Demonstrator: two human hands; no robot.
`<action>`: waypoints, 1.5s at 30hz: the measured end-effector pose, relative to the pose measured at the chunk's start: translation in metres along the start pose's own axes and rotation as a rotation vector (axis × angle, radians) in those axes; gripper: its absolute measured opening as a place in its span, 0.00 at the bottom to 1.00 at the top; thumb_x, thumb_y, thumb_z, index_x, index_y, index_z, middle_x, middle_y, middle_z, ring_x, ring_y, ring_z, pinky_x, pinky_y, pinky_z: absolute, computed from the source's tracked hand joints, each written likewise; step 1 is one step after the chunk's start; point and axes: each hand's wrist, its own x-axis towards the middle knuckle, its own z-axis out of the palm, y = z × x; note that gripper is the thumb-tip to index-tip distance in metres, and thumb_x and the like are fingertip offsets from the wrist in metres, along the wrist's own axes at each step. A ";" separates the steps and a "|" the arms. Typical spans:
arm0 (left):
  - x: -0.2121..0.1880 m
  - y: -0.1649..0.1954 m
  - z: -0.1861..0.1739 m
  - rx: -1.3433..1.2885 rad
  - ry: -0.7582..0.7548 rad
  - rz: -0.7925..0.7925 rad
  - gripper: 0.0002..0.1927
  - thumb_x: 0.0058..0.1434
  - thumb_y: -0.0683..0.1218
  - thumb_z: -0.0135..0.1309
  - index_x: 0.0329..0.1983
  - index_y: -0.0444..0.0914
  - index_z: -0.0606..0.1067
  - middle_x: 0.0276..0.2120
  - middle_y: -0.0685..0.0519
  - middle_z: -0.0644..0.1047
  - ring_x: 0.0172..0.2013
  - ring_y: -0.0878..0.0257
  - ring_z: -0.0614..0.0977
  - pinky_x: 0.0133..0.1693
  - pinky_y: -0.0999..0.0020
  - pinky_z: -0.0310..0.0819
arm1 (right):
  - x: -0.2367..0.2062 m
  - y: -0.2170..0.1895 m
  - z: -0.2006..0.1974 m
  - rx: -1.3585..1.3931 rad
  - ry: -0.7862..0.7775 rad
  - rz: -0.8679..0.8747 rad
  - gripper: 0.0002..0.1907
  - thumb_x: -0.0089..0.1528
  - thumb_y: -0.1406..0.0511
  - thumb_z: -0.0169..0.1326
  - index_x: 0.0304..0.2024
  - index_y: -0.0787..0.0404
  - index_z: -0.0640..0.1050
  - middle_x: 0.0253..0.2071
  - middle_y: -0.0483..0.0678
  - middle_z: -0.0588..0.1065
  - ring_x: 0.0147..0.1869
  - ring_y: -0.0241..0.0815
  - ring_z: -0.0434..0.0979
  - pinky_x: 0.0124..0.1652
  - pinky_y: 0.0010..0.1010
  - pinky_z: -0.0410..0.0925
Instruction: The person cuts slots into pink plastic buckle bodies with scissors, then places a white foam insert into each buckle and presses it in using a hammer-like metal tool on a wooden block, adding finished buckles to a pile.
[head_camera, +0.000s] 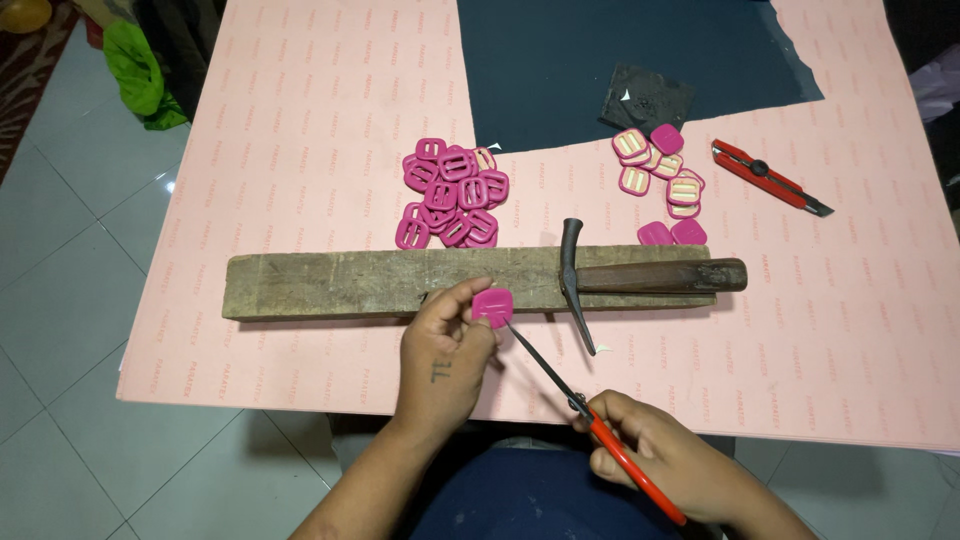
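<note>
While a pink buckle (492, 306) is being pinched in the left hand (443, 362) at the near edge of the wooden plank (350, 284), red-handled scissors (590, 425) are being gripped by the right hand (668, 462), blades touching it; open pink sheet (300, 150) is lying leftward.

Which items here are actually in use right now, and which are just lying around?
In use:
- pink buckle piece, pinched in the left hand
- red-handled scissors, held by the right hand, tips at the piece

Lying about:
- hammer on the wooden plank
- pile of pink buckles
- cream-faced buckles
- red utility knife
- dark sheet
</note>
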 end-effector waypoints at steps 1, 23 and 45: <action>0.002 0.002 -0.003 -0.035 0.013 -0.047 0.20 0.62 0.35 0.50 0.59 0.29 0.72 0.37 0.55 0.75 0.34 0.71 0.80 0.39 0.76 0.78 | -0.002 -0.002 -0.003 -0.073 -0.023 -0.092 0.17 0.60 0.65 0.59 0.51 0.64 0.75 0.38 0.38 0.74 0.38 0.25 0.72 0.41 0.19 0.69; -0.001 0.007 -0.001 -0.403 -0.018 -0.329 0.08 0.67 0.43 0.49 0.35 0.35 0.77 0.30 0.53 0.79 0.33 0.67 0.77 0.41 0.69 0.73 | 0.011 0.026 -0.007 0.344 -0.225 -0.191 0.30 0.63 0.48 0.57 0.51 0.68 0.76 0.32 0.44 0.71 0.33 0.33 0.70 0.33 0.24 0.68; 0.000 0.028 -0.009 0.169 -0.120 -0.107 0.11 0.67 0.44 0.49 0.32 0.35 0.77 0.26 0.58 0.75 0.30 0.71 0.73 0.35 0.73 0.70 | 0.005 0.021 -0.008 0.185 0.021 0.148 0.13 0.59 0.60 0.61 0.41 0.61 0.81 0.21 0.39 0.72 0.21 0.28 0.68 0.22 0.22 0.65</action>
